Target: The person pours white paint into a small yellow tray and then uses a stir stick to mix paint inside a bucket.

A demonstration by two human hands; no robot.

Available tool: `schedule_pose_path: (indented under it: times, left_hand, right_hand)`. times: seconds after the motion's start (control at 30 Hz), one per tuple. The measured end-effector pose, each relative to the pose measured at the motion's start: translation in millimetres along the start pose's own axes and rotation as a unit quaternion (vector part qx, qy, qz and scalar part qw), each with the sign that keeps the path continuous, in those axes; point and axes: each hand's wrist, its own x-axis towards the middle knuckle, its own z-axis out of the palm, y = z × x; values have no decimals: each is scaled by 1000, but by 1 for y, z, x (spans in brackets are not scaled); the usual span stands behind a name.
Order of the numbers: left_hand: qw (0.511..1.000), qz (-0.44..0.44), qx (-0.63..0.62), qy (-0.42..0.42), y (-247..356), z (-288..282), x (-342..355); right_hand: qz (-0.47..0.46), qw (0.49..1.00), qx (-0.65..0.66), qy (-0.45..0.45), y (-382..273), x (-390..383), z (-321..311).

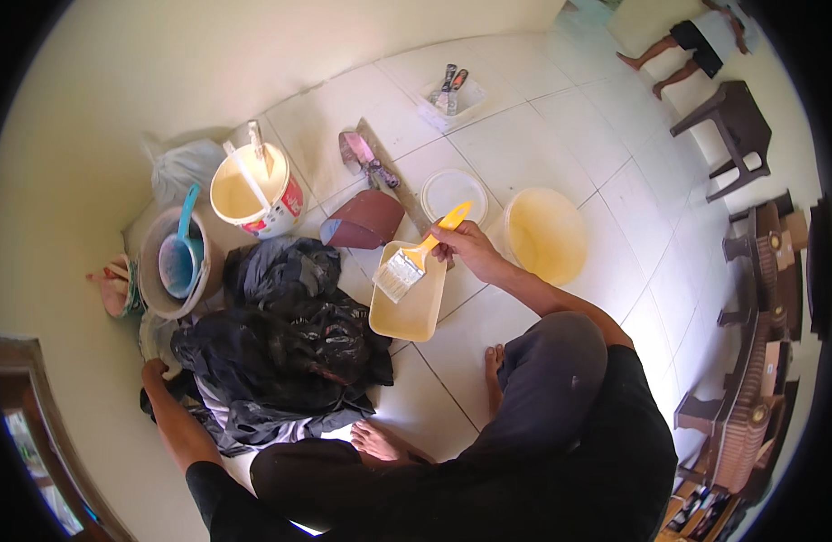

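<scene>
My right hand [468,248] is closed around a paintbrush with a yellow handle [454,217]. Its pale, paint-coated bristles [398,275] hang over a shallow cream tray [416,327]. The fingers are close to the tray's upper right rim; whether they touch it I cannot tell. Far to the left, my left hand [154,371] is closed at the edge of a pale tub [157,339], beside a heap of black plastic sheeting [271,361]. What its fingers hold is mostly hidden.
Left: a grey bucket [154,271] with a blue dipper [188,244] and a white paint bucket [276,212]. Beyond the tray: a maroon scoop [366,219], a round lid [452,194], a cream bucket [547,237], a scraper box [452,99]. Right: a dark chair [737,126], another person [696,45].
</scene>
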Motion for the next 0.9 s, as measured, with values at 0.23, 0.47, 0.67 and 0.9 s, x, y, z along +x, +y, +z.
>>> schedule_pose_path:
  times: [0.23,0.47,0.67,0.9]
  left_hand:
    - [974,144,161,63,-14,-8,25]
    - [948,161,242,134,1,32,8]
    - [950,189,153,195,0,52,39]
    - [976,140,-38,161,-14,42,20]
  right_hand:
    - [-5,1000,-25,-3,-4,-3,1]
    - [-6,1000,-24,10,-9,0,-11]
    - [6,997,-52,57,-3,5,-8]
    - [-12,998,-47,40,-4,0,9]
